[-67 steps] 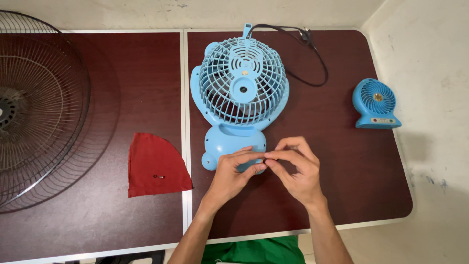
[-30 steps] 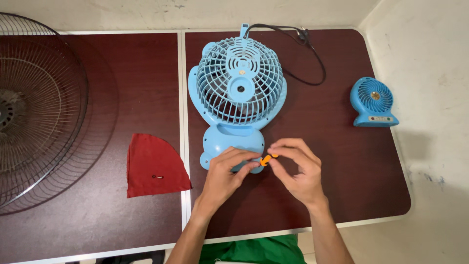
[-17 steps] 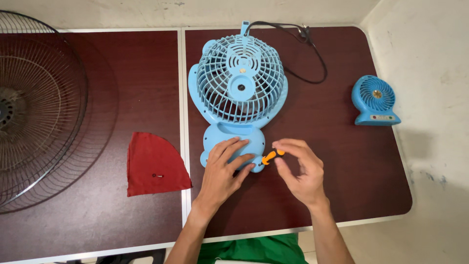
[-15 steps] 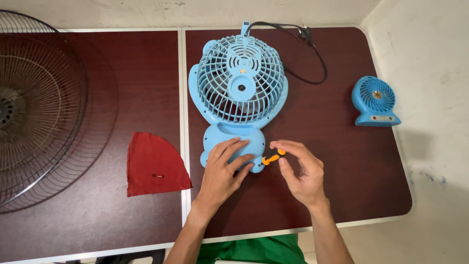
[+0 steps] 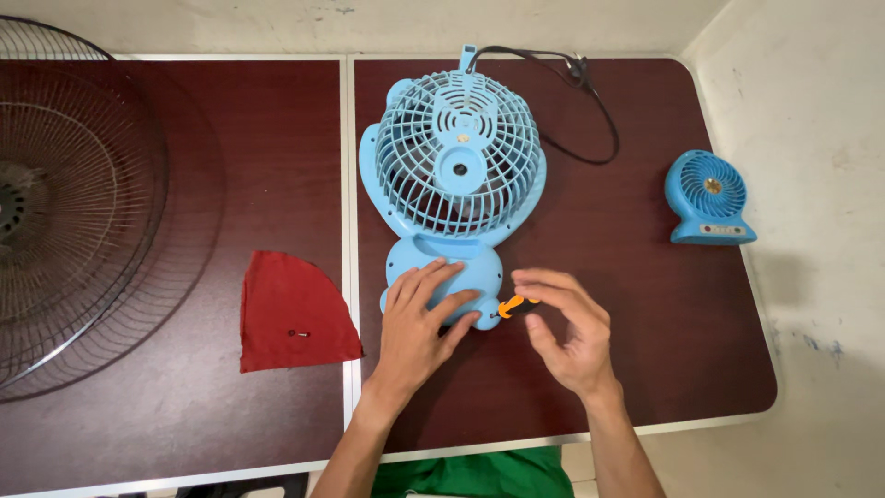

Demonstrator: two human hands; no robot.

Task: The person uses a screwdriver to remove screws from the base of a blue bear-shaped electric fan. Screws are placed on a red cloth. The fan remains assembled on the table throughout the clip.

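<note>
The small orange screwdriver [image 5: 513, 306] meets the near right corner of the blue fan's base [image 5: 447, 269] at a slant, so its tip could slip out of the screw and skate across the plastic, or the loosened screw could roll off the dark red table [image 5: 645, 304]. The right hand [image 5: 564, 334] pinches the screwdriver handle in its fingertips, other fingers loosely spread. The left hand [image 5: 417, 323] lies flat and open, pressing the base down; the fan lies on its back mid-table
</note>
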